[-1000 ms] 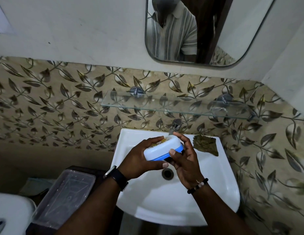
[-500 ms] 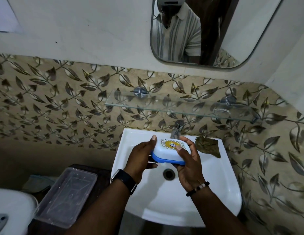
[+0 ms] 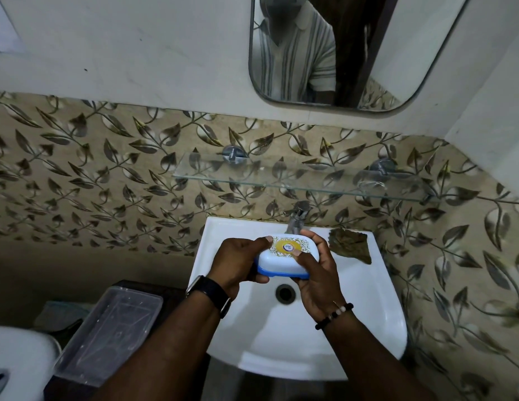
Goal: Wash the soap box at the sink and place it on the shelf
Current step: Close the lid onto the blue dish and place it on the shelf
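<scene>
1. The soap box (image 3: 285, 257), white lid with a yellow label over a blue base, is held above the sink (image 3: 368, 308), in front of the tap (image 3: 296, 219) and above the drain (image 3: 285, 293).
2. The left hand (image 3: 238, 267) closes its grip on the box's left end, thumb along the near side and fingertips over the top edge.
3. The right hand (image 3: 319, 279) closes its grip on the right end, thumb pressed on the lid beside the label, fingers curled behind the far corner.
4. The lid faces up, tilted slightly toward the camera.
5. The glass shelf (image 3: 281, 175) is fixed to the leaf-patterned wall above the tap.
6. A dark green cloth (image 3: 349, 246) lies on the sink's back right rim.
7. A clear tray (image 3: 110, 334) sits left of the sink.
8. A mirror (image 3: 397, 53) hangs above the shelf.
</scene>
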The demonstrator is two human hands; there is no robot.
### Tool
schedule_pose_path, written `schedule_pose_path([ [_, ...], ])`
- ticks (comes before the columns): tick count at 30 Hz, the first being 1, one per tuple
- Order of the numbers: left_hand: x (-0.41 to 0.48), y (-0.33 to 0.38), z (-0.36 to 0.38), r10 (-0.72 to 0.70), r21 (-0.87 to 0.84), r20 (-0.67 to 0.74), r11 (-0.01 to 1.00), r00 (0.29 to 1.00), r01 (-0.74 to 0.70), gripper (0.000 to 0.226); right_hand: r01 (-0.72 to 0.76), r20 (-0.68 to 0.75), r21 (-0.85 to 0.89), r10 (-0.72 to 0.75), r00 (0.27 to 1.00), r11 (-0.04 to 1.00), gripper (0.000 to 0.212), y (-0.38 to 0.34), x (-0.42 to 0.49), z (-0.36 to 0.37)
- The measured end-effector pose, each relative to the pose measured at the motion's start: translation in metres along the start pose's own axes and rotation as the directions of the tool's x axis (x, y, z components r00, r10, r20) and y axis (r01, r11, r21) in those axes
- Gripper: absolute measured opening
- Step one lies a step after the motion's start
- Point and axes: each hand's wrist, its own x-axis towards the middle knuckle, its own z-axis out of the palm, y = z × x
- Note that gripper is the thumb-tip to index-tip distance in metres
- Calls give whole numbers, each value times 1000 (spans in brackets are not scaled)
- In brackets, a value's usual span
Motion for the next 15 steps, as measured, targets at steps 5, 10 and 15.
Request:
schedule_pose_path([
  [5,5,-7,-4,3,-34,-2,999,1000,-3,34,-46,-3,-14,46,999,999,42,3,2,1],
  [10,11,-20,-17,-9,-84,-67,996,998,4,29,-100,4,-46,100,995,994,37,7,0,1],
  [15,11,-23,-30,19,-128,-68,991,997,-27,21,-92,-90,-179,76,993,979,38,6,0,-3],
])
